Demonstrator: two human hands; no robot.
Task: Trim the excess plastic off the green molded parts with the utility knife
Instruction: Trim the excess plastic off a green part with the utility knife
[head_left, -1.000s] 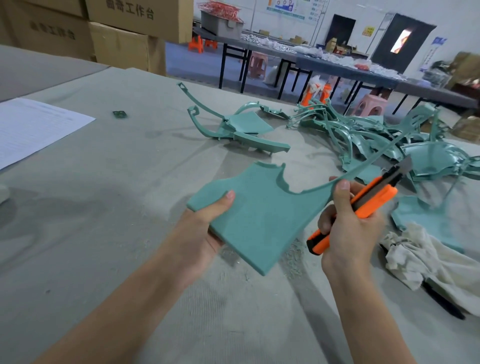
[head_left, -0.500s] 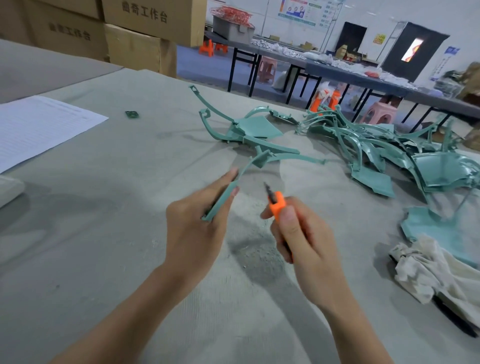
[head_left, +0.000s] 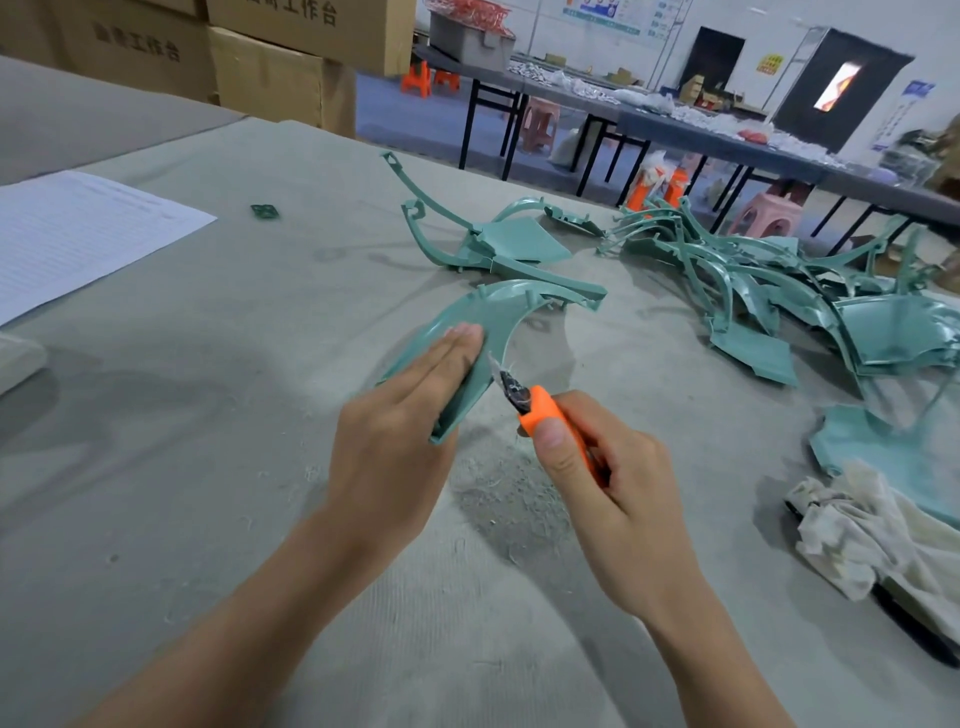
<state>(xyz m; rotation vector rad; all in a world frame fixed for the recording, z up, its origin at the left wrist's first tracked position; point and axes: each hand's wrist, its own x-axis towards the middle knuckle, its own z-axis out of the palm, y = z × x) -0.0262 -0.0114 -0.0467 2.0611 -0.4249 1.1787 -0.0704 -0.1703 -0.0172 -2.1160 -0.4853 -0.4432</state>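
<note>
- The green molded part (head_left: 501, 312) being worked is a curved strip held just above the surface (head_left: 208, 415), near the middle of the view. Its long arm sweeps up towards one o'clock and its blunt end points down to seven o'clock.
- The left hand (head_left: 395, 421) holds it. The fingers (head_left: 457, 340) lie straight and close together along its upper face, tips towards one o'clock. The thumb is hidden behind the part, so the pinch from below is probable rather than seen.
- The utility knife (head_left: 540, 410) comes in from four o'clock — its short blade sits at the part's inner edge, just beside the tips of those fingers.
- The right hand (head_left: 613, 483) is wrapped round the orange handle, with the thumb pressed along its top and the rest curled underneath.
- By my judgement this part is mid-trim, with the blade at its edge. Fine shavings (head_left: 511, 493) lie on the surface right under the hands, so some trimming has been done here.
- Two parts (head_left: 509, 244) lie by themselves at twelve o'clock from the held one, and I take them for finished ones. A much bigger heap (head_left: 753, 270) sprawls at two o'clock and seems to be waiting — most of the job looks left to do.
- Further out, a crumpled rag (head_left: 852, 525) at four o'clock lies over another green piece (head_left: 878, 452). A printed sheet (head_left: 83, 234) lies at ten o'clock and cardboard boxes (head_left: 270, 78) stand at eleven.
</note>
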